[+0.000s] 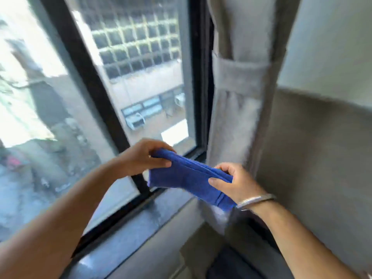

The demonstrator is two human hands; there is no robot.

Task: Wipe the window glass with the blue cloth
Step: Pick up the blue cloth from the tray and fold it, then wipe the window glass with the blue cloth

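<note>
I have the blue cloth [193,178] folded over and stretched between both my hands, in front of the lower corner of the window. My left hand [143,157] grips its upper left end, fingers curled over the top edge and thumb pressed along the front, so the hand is closed on the fabric. My right hand [234,183] pinches the lower right end, thumb on the near face and fingers wrapped behind, with the folded edge running in a line from one hand to the other. The rest of the cloth hangs down below that edge, and its lowest corner drops just beside my right wrist, where I wear a metal bangle [255,201].

The cloth is off the window glass [138,67]; it is held in the air above the grey window sill [130,234], not touching the pane. The glass sits in a black frame [88,73] with a slanting bar that passes behind my left hand. Through the pane I see buildings outside, blurred. To the right of the frame a beige curtain [237,109] hangs gathered by a band of the same fabric, and further right is a plain wall [326,47].
</note>
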